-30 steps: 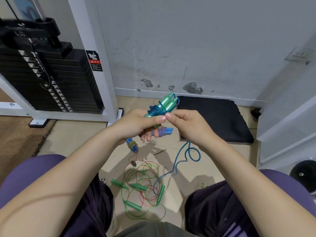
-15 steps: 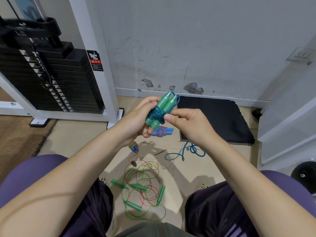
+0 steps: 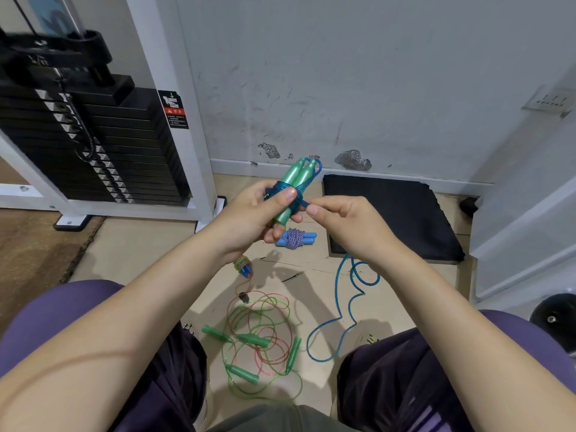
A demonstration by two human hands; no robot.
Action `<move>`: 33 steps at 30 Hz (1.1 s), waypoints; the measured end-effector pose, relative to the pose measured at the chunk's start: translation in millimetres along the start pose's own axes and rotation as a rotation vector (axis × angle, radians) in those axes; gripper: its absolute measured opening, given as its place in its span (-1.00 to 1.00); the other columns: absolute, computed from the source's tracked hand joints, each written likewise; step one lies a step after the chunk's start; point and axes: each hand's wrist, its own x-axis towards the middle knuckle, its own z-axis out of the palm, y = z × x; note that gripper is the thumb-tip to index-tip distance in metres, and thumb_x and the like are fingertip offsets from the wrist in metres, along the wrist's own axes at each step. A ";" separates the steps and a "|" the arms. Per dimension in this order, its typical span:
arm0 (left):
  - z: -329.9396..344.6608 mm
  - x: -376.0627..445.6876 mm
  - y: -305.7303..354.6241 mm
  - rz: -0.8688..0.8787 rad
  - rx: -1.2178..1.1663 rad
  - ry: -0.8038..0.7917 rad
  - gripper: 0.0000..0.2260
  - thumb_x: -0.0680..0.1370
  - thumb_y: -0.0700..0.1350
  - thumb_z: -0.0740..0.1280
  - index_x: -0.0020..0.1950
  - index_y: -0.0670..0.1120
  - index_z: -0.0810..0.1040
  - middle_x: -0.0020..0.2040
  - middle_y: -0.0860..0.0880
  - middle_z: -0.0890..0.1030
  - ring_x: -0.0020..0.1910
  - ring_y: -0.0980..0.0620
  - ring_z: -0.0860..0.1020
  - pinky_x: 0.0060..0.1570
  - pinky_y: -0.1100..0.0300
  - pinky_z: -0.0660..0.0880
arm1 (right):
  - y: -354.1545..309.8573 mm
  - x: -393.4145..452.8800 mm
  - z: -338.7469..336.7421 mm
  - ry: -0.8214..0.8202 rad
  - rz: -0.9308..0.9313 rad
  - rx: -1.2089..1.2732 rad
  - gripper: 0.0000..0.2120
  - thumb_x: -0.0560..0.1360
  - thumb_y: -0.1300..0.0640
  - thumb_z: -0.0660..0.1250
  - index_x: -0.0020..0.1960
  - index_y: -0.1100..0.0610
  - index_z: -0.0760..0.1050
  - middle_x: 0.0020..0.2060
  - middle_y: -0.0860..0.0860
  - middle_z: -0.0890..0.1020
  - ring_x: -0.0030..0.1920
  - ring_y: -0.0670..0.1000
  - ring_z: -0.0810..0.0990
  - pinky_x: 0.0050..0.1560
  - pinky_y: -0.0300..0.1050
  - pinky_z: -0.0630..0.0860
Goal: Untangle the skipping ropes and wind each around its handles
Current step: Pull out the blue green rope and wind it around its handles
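The left hand grips the paired teal handles; the right hand pinches the blue rope. Slack tension could loosen the wraps, or the trailing loop may snag.

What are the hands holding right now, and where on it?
The left hand grips the paired green handles around their wrapped middle; the right hand pinches the blue rope beside the coil.

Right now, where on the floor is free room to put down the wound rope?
Bare floor lies left of the small blue bundle, toward the weight machine, and between the blue-handled bundle and the loose blue rope. The black mat is bare too. Crowded: the tangled green and red ropes between the knees.
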 end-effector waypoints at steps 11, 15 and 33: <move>-8.2 4.1 -2.8 -0.028 0.131 0.210 -0.72 0.61 -0.03 0.33 0.26 -0.13 0.46 -0.17 -0.11 0.65 -0.50 0.08 0.38 -0.50 0.28 0.31 | -9.1 -8.0 -4.8 0.035 0.070 -0.052 -0.69 0.52 0.04 0.40 -0.31 0.19 0.53 -0.50 0.06 0.43 -0.50 0.01 0.38 -0.45 -0.23 0.37; -18.1 3.6 0.9 -0.074 0.277 0.141 -0.71 0.55 -0.04 0.42 0.22 -0.08 0.53 -0.20 -0.15 0.66 -0.51 0.05 0.36 -0.53 0.29 0.27 | -15.6 -11.9 -10.6 0.029 -0.067 0.002 -0.68 0.53 0.10 0.41 -0.35 0.17 0.45 -0.46 0.10 0.32 -0.43 -0.05 0.23 -0.41 -0.22 0.19; 8.9 -10.4 -3.0 -0.069 0.390 -0.190 -0.82 0.51 -0.07 0.46 0.07 -0.08 0.60 -0.22 0.02 0.61 -0.30 0.01 0.54 -0.37 0.13 0.42 | 11.8 4.3 2.7 0.142 -0.168 -0.183 -0.87 0.49 0.07 0.44 -0.23 0.05 0.64 -0.39 0.07 0.58 -0.35 0.03 0.45 -0.30 -0.10 0.38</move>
